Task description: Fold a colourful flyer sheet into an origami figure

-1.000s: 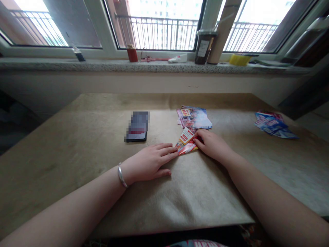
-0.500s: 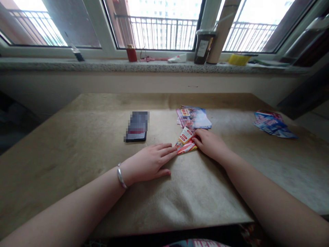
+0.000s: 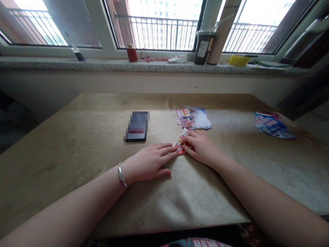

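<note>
A small folded printed leaflet (image 3: 183, 134), white, orange and red, lies on the table between my hands. My left hand (image 3: 150, 162) rests flat with its fingers stretched out, the fingertips touching the leaflet's left corner; a silver bangle is on that wrist. Over the leaflet's right part lies my right hand (image 3: 202, 146), its fingers curled and closed on the paper. That hand hides much of the leaflet. Just beyond it is a stack of colourful printed leaflets (image 3: 197, 118).
A dark phone (image 3: 137, 127), partly pixelated, lies left of the stack. Several blue and red folded papers (image 3: 273, 125) are on the right of the table (image 3: 102, 103). The windowsill (image 3: 108, 65) holds a red container (image 3: 132, 54), a dark lidded tub (image 3: 203, 48) and yellow tape (image 3: 239, 60).
My right hand has moved left across the leaflet and covers more of it. Less of the leaflet shows now, as a narrower strip. My left hand has stayed in place.
</note>
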Action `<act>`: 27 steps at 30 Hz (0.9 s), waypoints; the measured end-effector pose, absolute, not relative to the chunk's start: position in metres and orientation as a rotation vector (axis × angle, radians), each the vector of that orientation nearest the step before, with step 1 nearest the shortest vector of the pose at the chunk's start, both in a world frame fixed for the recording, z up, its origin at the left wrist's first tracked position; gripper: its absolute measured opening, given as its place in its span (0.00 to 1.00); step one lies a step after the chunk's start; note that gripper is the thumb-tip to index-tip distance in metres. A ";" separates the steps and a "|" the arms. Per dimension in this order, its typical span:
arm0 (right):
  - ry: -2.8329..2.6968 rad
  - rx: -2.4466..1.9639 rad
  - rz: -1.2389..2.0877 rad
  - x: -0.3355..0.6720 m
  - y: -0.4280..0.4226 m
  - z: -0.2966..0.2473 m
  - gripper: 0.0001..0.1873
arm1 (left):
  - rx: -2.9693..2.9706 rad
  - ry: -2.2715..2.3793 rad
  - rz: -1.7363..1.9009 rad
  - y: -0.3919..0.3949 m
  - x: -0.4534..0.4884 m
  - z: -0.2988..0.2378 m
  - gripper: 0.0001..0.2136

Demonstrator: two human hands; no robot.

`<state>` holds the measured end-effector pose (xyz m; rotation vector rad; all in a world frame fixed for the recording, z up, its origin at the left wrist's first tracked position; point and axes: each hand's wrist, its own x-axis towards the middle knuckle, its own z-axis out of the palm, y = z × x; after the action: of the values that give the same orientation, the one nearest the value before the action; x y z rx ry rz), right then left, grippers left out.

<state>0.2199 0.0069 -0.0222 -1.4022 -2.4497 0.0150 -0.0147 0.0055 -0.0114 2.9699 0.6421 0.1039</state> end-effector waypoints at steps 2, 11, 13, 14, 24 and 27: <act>-2.454 -1.412 0.012 0.216 0.005 -0.021 0.07 | 2.967 0.643 0.104 0.005 -0.015 -0.012 0.30; -2.469 -1.317 0.167 0.217 0.005 -0.026 0.06 | 2.929 0.584 0.201 0.009 -0.019 -0.010 0.25; -2.459 -1.313 0.183 0.218 0.006 -0.027 0.06 | 2.931 0.549 0.205 0.011 -0.020 -0.008 0.21; -2.455 -1.310 0.188 0.218 0.006 -0.027 0.05 | 2.938 0.539 0.204 0.012 -0.020 -0.008 0.20; -2.463 -1.317 0.162 0.219 0.013 -0.030 0.06 | 2.957 0.541 0.196 0.012 -0.020 -0.011 0.20; -2.461 -1.329 0.141 0.219 0.014 -0.032 0.06 | 2.957 0.551 0.197 0.012 -0.020 -0.011 0.20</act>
<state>0.2189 0.0142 -0.0319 -1.3295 -2.4611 0.1412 -0.0202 0.0124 -0.0105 2.9566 0.5511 0.1966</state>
